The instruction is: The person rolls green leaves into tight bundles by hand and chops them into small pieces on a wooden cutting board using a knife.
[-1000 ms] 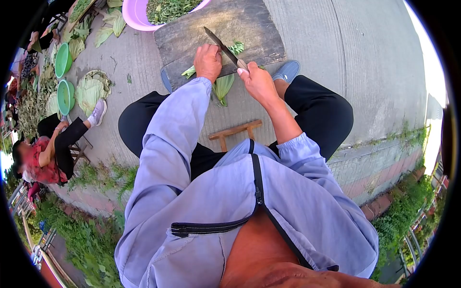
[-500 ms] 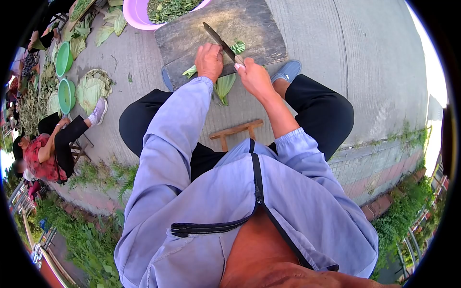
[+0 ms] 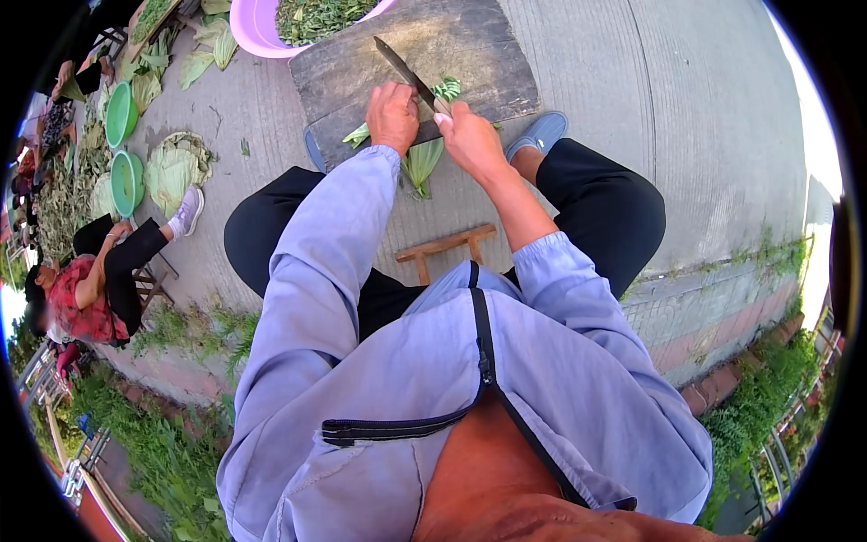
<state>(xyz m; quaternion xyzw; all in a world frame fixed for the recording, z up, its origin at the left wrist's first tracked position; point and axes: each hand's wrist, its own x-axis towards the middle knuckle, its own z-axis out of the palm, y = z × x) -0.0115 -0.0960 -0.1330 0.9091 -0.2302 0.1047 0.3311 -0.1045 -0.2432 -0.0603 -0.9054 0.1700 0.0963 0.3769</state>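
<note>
Knife (image 3: 407,72) is gripped by right hand (image 3: 470,143), blade slanted far-left over wooden board (image 3: 492,59), green leaves (image 3: 422,165) pinned under left hand (image 3: 393,116).

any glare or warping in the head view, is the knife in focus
Head view: strong fisheye bulge, black corners; head view, right edge: glare blown white beyond the concrete; head view, top centre: a brighter patch on the board, and the knife looks reasonably clear, no obvious motion blur.

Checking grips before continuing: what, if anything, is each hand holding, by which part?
The right hand holds the knife by its handle. The left hand is at leafy greens; any hold is hidden.
</note>
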